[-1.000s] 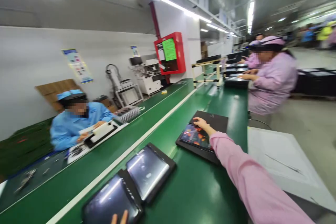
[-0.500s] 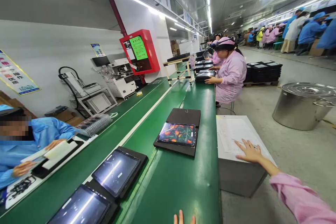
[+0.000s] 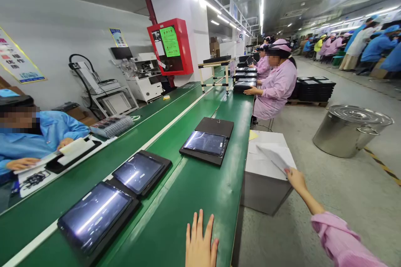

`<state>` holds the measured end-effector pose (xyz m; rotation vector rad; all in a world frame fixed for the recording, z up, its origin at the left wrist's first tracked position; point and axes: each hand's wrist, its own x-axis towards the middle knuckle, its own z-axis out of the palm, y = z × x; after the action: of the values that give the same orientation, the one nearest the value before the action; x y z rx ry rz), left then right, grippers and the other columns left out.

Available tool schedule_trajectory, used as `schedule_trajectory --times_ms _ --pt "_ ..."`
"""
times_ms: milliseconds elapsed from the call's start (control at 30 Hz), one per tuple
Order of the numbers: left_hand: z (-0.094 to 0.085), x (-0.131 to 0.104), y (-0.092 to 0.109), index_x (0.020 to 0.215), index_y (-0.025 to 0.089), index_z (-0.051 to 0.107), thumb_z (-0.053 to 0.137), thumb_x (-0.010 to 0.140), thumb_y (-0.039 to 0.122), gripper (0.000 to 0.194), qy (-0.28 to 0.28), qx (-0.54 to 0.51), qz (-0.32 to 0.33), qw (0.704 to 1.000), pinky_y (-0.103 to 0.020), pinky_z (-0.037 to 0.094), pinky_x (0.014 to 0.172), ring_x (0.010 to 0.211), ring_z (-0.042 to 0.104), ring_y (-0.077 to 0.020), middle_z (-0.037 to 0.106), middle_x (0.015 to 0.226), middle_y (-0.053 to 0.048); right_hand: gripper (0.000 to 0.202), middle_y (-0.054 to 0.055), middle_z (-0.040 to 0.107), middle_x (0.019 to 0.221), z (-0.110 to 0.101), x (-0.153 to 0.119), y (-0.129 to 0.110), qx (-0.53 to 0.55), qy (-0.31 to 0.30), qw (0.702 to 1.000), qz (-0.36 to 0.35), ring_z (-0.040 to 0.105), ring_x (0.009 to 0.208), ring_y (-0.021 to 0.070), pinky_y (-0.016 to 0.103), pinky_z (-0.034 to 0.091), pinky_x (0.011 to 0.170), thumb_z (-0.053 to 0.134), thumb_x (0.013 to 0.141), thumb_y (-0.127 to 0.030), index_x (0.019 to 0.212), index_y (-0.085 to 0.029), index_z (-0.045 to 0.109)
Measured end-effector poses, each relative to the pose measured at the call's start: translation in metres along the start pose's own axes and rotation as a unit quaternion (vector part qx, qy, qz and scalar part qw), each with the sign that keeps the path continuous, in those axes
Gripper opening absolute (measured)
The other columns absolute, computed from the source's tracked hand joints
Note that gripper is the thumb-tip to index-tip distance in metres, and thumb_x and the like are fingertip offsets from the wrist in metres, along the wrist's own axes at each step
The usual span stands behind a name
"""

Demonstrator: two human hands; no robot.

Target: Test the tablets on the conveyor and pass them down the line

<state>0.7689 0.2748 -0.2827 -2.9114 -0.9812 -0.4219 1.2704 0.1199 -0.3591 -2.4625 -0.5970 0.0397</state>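
Observation:
My right hand (image 3: 295,179) pinches the near corner of a white paper sheet (image 3: 275,155), lifting it at a slant. Beneath are more papers (image 3: 255,150) on top of a white and grey box (image 3: 261,190) beside the bench. My left hand (image 3: 200,240) lies over the green bench top (image 3: 175,212) with its fingers spread, holding nothing. Ahead of it, a tablet (image 3: 205,142) with a dark, shiny screen rests on a black foam tray (image 3: 216,124). Two more tablets, a middle one (image 3: 138,172) and a nearer one (image 3: 95,216), lie on dark trays to the left.
Across the bench a person in blue (image 3: 40,142) works at a side surface. Farther along, a person in pink (image 3: 278,83) sits by stacked tablets (image 3: 244,85). A small tube rack (image 3: 216,75) straddles the bench. A large metal pot (image 3: 347,131) stands on the floor at right.
My right hand has gone from spread over the papers to gripping a sheet and raising it. More of my left hand shows. The view has shifted, and the middle tablet's colourful picture now looks dark.

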Motion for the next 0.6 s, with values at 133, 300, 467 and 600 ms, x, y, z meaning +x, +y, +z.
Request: schedule_trajectory --times_ms 133,300,467,600 --pt "-0.018 0.002 0.009 0.154 0.036 0.041 0.046 0.098 0.019 0.058 -0.036 -0.016 -0.016 0.999 -0.059 0.040 0.116 0.147 0.040 -0.0345 0.034 0.164 -0.007 0.030 0.008 0.066 0.111 0.000 0.020 -0.006 0.068 0.051 0.993 0.087 0.067 0.095 0.0206 0.038 0.058 0.085 0.064 0.103 -0.041 0.117 -0.014 0.064" --pt "-0.026 0.000 0.020 0.154 0.036 0.041 0.055 0.096 0.021 0.062 -0.074 -0.060 -0.032 0.995 -0.057 0.034 0.121 0.149 0.036 -0.0330 0.029 0.166 -0.007 0.035 0.009 0.067 0.107 0.006 0.037 -0.030 0.156 0.086 0.978 0.111 0.068 0.092 0.0210 0.038 0.057 0.084 0.064 0.101 -0.044 0.119 -0.014 0.064" --pt "-0.016 -0.005 0.020 0.156 0.039 0.035 0.056 0.100 0.034 0.060 -0.080 -0.108 -0.038 0.990 -0.059 0.031 0.122 0.154 0.025 -0.0341 0.019 0.168 -0.007 0.062 0.013 0.067 0.086 0.013 0.059 -0.053 0.189 0.099 0.970 0.117 0.064 0.069 0.0254 0.039 0.055 0.065 0.058 0.094 -0.054 0.131 -0.005 0.060" --pt "-0.008 -0.007 0.019 0.156 0.039 0.035 0.062 0.097 0.034 0.065 -0.089 -0.130 -0.042 0.987 -0.059 0.028 0.124 0.154 0.023 -0.0351 0.017 0.168 -0.007 0.074 0.015 0.064 0.072 0.018 0.071 -0.063 0.192 0.080 0.975 0.076 0.060 0.054 0.0281 0.041 0.049 0.051 0.036 0.094 -0.062 0.133 -0.003 0.060"
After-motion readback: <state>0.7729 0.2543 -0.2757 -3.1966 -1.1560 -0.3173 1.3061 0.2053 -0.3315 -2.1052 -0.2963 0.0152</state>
